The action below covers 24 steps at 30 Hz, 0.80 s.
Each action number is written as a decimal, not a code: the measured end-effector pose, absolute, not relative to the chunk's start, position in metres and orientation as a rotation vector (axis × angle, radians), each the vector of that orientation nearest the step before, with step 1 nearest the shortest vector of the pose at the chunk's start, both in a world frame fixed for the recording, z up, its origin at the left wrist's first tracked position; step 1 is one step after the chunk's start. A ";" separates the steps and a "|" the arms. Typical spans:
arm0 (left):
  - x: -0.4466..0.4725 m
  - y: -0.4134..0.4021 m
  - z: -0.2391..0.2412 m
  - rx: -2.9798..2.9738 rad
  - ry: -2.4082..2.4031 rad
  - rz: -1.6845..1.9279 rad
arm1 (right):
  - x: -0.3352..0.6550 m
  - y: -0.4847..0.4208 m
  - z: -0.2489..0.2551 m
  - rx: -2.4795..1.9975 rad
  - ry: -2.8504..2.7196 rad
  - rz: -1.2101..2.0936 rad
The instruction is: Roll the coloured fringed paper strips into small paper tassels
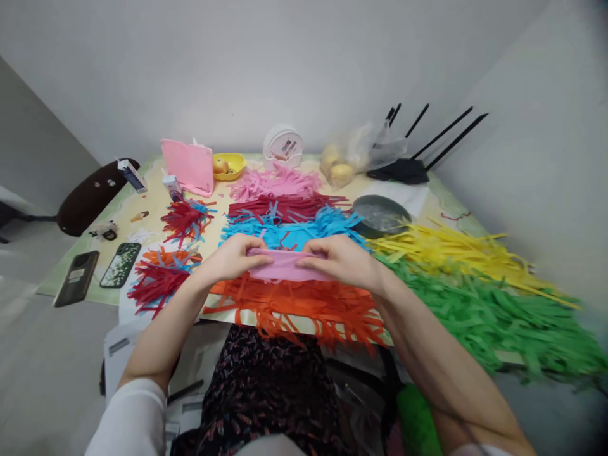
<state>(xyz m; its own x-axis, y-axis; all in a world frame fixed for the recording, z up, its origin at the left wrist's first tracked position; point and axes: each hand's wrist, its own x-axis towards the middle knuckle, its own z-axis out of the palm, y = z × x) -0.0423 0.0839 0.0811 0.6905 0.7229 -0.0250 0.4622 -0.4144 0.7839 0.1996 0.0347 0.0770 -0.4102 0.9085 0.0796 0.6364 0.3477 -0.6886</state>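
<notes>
My left hand and my right hand pinch the two ends of a pink strip of tissue paper, stretched level between them. Below it lies a heap of orange fringed paper that hangs partly over the table's front edge. Just beyond my hands is blue fringed paper, with a dark red fringed bundle and a pink fringed one behind it. Two mixed red, orange and blue tassels lie left of my hands.
Yellow strips and green strips spread to the right, beside a dark round dish. Farther back stand a pink tablet case, a yellow bowl, a bag of fruit and a black router. Two phones lie at left.
</notes>
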 end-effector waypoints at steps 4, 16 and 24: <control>-0.043 0.083 0.084 2.035 0.911 0.394 | 0.202 0.033 0.082 -1.282 -2.169 0.834; -0.045 0.073 0.088 2.022 0.879 0.502 | 0.203 0.027 0.080 -1.319 -2.036 0.945; -0.049 0.068 0.068 1.640 0.805 0.770 | 0.197 0.016 0.069 -1.178 -1.651 0.954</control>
